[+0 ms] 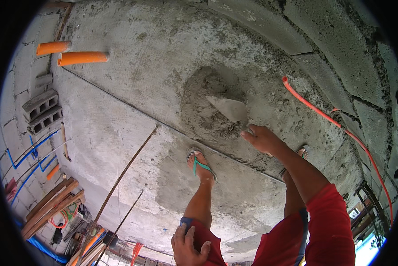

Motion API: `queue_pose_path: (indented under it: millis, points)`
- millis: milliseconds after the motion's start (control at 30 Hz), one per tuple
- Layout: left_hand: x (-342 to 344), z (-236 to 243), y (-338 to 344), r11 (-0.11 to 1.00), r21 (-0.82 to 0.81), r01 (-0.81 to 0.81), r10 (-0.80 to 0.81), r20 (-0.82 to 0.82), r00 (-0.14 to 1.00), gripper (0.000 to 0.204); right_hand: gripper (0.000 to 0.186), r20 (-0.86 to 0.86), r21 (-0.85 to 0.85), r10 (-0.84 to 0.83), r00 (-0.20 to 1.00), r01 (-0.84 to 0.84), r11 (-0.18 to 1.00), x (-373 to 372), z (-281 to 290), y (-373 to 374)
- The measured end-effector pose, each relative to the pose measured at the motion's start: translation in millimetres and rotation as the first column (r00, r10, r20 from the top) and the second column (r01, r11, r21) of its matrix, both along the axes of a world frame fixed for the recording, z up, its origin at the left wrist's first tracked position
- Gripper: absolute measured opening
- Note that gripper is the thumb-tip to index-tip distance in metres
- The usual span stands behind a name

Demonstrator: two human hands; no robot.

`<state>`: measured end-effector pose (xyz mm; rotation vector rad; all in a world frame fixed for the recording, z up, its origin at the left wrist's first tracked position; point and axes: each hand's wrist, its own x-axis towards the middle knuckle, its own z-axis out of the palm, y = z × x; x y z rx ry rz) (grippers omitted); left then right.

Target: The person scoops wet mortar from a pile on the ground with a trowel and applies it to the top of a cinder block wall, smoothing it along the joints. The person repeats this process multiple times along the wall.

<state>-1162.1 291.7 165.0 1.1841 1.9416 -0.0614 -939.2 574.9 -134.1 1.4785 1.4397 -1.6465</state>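
A wet, lumpy patch of grey mortar point(201, 108) lies on the concrete floor point(114, 84). My right hand point(261, 139) grips the handle of a pointed metal trowel point(230, 107), whose flat blade rests in that patch. Lower down, my left hand point(190, 246) lies open on the red shorts over my left knee, fingers slightly bent and holding nothing. My feet, in flip-flops point(201, 166), stand on either side of my right arm, just below the mortar.
An orange flexible conduit point(314, 106) runs beside the block wall point(343, 57). Orange pipes point(81, 57), hollow blocks point(41, 111), blue pipes point(28, 155) and wooden planks point(52, 206) are at the left. Rebar point(132, 159) stands near my left foot; a thin grey rod point(154, 117) crosses diagonally.
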Motion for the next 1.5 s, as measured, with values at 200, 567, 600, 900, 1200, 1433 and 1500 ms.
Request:
queue_pose_path:
  millis: [200, 567, 600, 900, 1200, 1433, 1500]
  points:
    - [6, -1, 7, 1.000, -0.010, 0.002, -0.002, 0.014, 1.000, 0.070, 0.062, 0.062, 0.078, -0.073, 0.995, 0.068, 0.995, 39, -52, -36]
    - [4, -6, 6, 1.000, -0.019, 0.016, -0.016, 0.007, 1.000, 0.066, 0.051, 0.077, 0.214, 0.150, 0.986, -0.163, 0.963, 22, -214, -43]
    - [5, -5, 4, 1.000, 0.007, 0.013, -0.013, 0.004, 1.000, 0.062, 0.051, -0.050, 0.290, 0.322, 0.945, -0.295, 0.910, 14, -227, -43]
    - [23, -4, -39, 0.998, 0.017, 0.067, -0.065, -0.088, 0.994, 0.072, 0.047, -0.187, 0.198, 0.023, 0.982, 0.015, 0.980, 38, -23, -18]
    - [66, 28, -29, 0.957, 0.273, 0.096, -0.084, -0.055, 0.995, 0.065, 0.044, -0.247, 0.039, -0.036, 0.968, 0.047, 0.998, 217, 383, -40]
    - [58, 54, 24, 0.998, -0.064, -0.014, 0.034, 0.320, 0.947, 0.046, 0.040, -0.037, 0.082, -0.310, 0.950, 0.312, 0.947, 452, 686, -100]
    - [70, 62, 35, 0.936, -0.084, -0.341, 0.343, 0.432, 0.834, 0.031, 0.038, 0.014, 0.103, -0.412, 0.911, 0.409, 0.907, 516, 749, -111]
